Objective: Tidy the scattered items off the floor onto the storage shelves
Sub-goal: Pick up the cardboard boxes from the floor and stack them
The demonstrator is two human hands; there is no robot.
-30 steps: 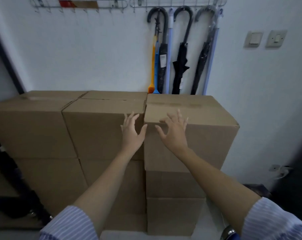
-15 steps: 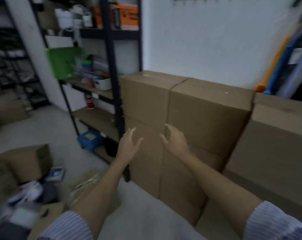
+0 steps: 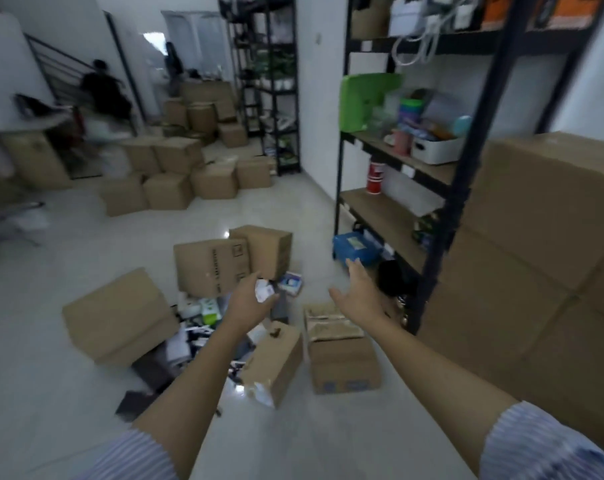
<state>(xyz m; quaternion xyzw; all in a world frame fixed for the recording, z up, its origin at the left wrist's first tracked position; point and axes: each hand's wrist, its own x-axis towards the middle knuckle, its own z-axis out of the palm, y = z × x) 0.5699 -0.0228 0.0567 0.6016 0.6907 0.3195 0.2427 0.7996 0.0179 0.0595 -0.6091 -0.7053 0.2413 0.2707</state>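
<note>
While both arms are stretched forward above the pale floor (image 3: pixel 68 393), neither hand holds anything. The left hand (image 3: pixel 250 303) hangs over the clutter with its fingers loosely bent and slightly apart; a white crumpled item shows just past its fingertips, and whether the hand touches it cannot be told through the blur. The right hand (image 3: pixel 361 296) is spread, fingers straight and apart, thumb out to the side, reaching toward the foot of the storage shelves (image 3: pixel 390 220).

The scattered items (image 3: pixel 196 327), small boxes, packets and dark flat pieces, lie on the floor below the left forearm. They are ringed by loose cardboard boxes: a large one (image 3: pixel 117 317) to the left, a printed one (image 3: pixel 210 265) behind with another (image 3: pixel 266 249) touching its right side, a torn one (image 3: pixel 276 362) tipped on its side in front, and a crushed-top one (image 3: pixel 338 355) under the right forearm.

The black-framed shelves stand to the right against the wall. A blue box (image 3: pixel 354 247) sits at the lowest level, a red-and-white cup (image 3: pixel 375 176) one shelf up, and a green tray (image 3: pixel 366 98) with a white bin (image 3: pixel 435 150) above that. A stack of large cartons (image 3: pixel 543 244) stands just right of the shelf post.
</note>
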